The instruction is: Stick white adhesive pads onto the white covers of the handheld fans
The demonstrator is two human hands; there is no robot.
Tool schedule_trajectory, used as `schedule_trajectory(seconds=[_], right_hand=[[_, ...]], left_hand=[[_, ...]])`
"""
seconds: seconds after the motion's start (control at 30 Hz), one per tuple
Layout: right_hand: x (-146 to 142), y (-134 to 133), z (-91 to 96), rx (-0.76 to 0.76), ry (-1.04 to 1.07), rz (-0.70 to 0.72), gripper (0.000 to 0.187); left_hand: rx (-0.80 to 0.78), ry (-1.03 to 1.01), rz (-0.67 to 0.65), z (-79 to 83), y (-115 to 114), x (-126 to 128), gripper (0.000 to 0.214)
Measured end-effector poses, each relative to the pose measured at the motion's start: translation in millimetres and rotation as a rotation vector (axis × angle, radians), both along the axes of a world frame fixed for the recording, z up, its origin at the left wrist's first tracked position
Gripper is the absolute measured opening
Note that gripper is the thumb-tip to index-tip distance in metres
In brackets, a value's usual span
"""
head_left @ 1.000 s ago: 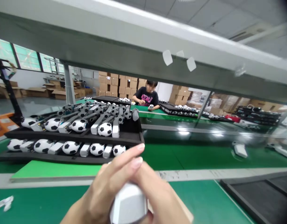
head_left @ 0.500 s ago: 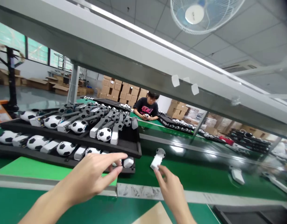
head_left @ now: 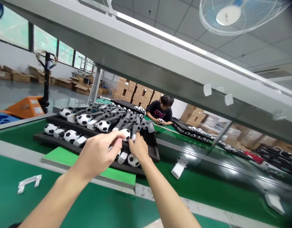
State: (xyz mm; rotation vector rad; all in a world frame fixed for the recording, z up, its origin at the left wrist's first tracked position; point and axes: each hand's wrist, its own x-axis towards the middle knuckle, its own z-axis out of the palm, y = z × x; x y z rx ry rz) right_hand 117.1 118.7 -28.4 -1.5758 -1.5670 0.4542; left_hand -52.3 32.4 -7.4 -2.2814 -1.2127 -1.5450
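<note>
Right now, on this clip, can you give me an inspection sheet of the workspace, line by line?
surface: green workbench top.
job's things: black foam tray holding small black-and-white footballs and white parts.
clutter: loose white plastic piece on the bench; white part with a football on the green surface beyond the tray.
hands: left hand and right hand over the tray, beside one football; what they hold is unclear.
cables: nothing seen.
surroundings: co-worker holding a football; stacked cardboard boxes; orange pallet jack; wall fan.
</note>
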Motion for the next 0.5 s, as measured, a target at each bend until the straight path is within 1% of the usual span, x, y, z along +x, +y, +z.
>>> schedule_trajectory(seconds=[0.03,0.1,0.17,0.23,0.27,0.3,0.33,0.37,0.4,0.43,0.5], right_hand=[[0.1,-1.6,3.3,-0.01,0.075,-0.022,0.034],[0.1,-21.0,10.2,-0.024,0.238,-0.047,0.033],[-1.3,-58.1,19.5,-0.024,0.39,-0.014,0.037],[-2.1,-103.9,30.1,-0.005,0.508,0.097,0.043],[-1.1,-126.9,33.7,-0.006,0.555,0.15,0.048],[1.4,-148.7,34.3,-0.004,0.626,0.224,0.05],[5.5,-168.7,30.9,-0.033,0.717,0.348,0.047],[11.2,-186.7,22.8,-0.083,0.73,0.406,0.044],[18.1,-202.6,10.1,-0.136,0.668,0.418,0.039],[25.7,-216.5,-6.3,-0.198,0.527,0.405,0.033],[40.7,-239.7,-44.1,-0.313,0.089,0.306,0.024]], left_hand=[[-0.021,0.018,0.002,-0.2,0.3,2.4,0.02],[-0.064,0.045,-0.027,-3.2,1.4,10.3,0.025],[-0.093,0.057,-0.052,-8.8,3.0,20.9,0.038],[-0.085,0.037,-0.066,-14.2,4.6,31.0,0.055],[-0.057,0.003,-0.085,-15.8,5.1,34.6,0.057],[-0.038,-0.04,-0.112,-16.5,5.3,37.0,0.051],[-0.03,-0.086,-0.144,-16.1,5.3,37.9,0.042],[-0.045,-0.138,-0.181,-15.1,5.2,37.7,0.031],[-0.085,-0.188,-0.219,-13.6,5.4,36.6,0.023],[-0.135,-0.233,-0.254,-12.3,6.3,34.9,0.018],[-0.239,-0.327,-0.313,-11.0,10.6,31.3,0.015]])
